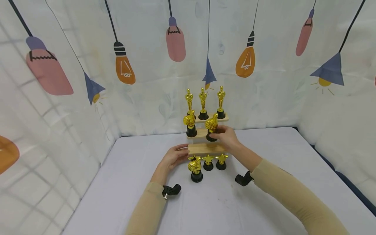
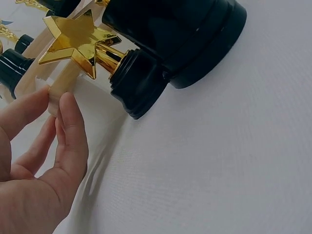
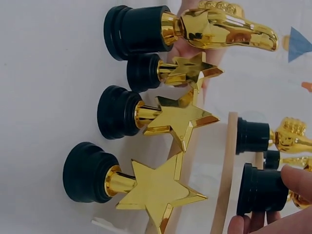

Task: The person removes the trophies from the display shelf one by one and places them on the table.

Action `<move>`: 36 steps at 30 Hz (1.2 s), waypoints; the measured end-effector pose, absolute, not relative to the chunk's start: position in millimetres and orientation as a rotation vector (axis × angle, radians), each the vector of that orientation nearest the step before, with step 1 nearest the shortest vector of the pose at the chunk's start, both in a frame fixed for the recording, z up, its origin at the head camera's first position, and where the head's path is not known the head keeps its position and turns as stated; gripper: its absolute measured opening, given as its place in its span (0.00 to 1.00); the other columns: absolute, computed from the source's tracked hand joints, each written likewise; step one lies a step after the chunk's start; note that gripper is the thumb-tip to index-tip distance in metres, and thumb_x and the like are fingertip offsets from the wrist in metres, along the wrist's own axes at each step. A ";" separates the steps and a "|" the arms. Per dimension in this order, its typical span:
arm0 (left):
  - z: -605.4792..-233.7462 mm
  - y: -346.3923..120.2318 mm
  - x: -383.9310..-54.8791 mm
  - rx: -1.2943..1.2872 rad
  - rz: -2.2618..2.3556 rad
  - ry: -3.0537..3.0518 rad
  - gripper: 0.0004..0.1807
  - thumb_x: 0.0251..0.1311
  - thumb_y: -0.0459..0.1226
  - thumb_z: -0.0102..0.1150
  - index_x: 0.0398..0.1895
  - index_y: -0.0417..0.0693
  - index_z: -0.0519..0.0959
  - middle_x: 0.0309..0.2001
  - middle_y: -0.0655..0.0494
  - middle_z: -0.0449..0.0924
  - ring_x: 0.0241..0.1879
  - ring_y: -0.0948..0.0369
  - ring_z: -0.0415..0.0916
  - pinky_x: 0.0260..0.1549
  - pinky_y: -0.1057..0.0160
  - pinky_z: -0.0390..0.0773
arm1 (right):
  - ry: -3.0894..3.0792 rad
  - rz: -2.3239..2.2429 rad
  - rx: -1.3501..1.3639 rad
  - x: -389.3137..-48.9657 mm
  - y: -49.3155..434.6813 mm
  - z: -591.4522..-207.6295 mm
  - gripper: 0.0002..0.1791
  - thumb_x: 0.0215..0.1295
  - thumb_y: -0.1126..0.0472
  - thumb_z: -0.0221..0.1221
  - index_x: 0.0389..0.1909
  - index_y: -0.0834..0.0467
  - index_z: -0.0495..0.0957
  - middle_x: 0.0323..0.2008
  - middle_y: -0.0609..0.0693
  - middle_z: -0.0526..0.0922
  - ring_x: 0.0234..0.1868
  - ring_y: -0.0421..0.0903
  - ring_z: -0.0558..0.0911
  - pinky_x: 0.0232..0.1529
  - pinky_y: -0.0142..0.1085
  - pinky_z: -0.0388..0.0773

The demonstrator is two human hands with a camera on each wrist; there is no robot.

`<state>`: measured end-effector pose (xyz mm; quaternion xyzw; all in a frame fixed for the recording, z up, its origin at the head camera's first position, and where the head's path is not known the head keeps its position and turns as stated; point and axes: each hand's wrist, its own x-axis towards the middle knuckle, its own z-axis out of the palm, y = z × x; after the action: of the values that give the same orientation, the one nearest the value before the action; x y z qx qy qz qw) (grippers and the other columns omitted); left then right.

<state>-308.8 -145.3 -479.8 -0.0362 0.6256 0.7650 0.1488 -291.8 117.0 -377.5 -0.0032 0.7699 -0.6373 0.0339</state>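
Observation:
My right hand (image 1: 228, 138) grips a gold thumbs-up trophy (image 1: 211, 124) by its black base at the right end of the stand's middle step. In the right wrist view its thumb and fingers are around that black base (image 3: 263, 190). My left hand (image 1: 174, 156) pinches the left end of the lowest step of the wooden display stand (image 1: 205, 148); the left wrist view shows its fingertips on the board end (image 2: 59, 90). Another thumbs-up trophy (image 1: 191, 124) stands at the middle step's left end. Three gold figure trophies (image 1: 203, 101) stand upright on the top step.
In front of the stand, three star trophies (image 1: 208, 161) stand in a row on the white-covered table (image 1: 141, 169). Nearer to me is a thumbs-up trophy (image 1: 195, 169), close to the left star. A patterned cloth backdrop (image 1: 152, 107) rises behind the table.

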 end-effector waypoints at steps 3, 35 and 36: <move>-479.4 -144.9 -308.8 -0.109 2.199 1.799 0.28 0.67 0.28 0.65 0.70 0.38 0.72 0.59 0.39 0.78 0.44 0.57 0.83 0.44 0.62 0.85 | 2.376 -1.953 -0.030 -287.0 119.7 -377.8 0.32 0.68 0.64 0.67 0.70 0.67 0.68 0.66 0.62 0.74 0.69 0.57 0.69 0.72 0.49 0.64; -475.0 -144.9 -308.7 -0.122 2.183 1.812 0.29 0.66 0.27 0.65 0.70 0.37 0.72 0.62 0.38 0.76 0.47 0.55 0.83 0.46 0.62 0.85 | 2.296 -1.918 -0.135 -238.3 138.3 -385.9 0.31 0.67 0.64 0.68 0.68 0.67 0.70 0.61 0.61 0.76 0.62 0.56 0.75 0.66 0.51 0.71; -475.4 -144.7 -308.4 -0.124 2.183 1.811 0.28 0.66 0.27 0.65 0.70 0.37 0.72 0.62 0.38 0.76 0.47 0.55 0.83 0.47 0.62 0.85 | 2.296 -1.916 -0.138 -236.8 138.4 -386.4 0.31 0.67 0.64 0.68 0.68 0.66 0.70 0.61 0.61 0.76 0.62 0.56 0.75 0.65 0.51 0.72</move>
<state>-308.4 -144.7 -475.4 -0.0432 0.6304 0.7602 0.1506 -236.8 138.4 -386.4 -0.0458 0.7648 -0.6384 0.0739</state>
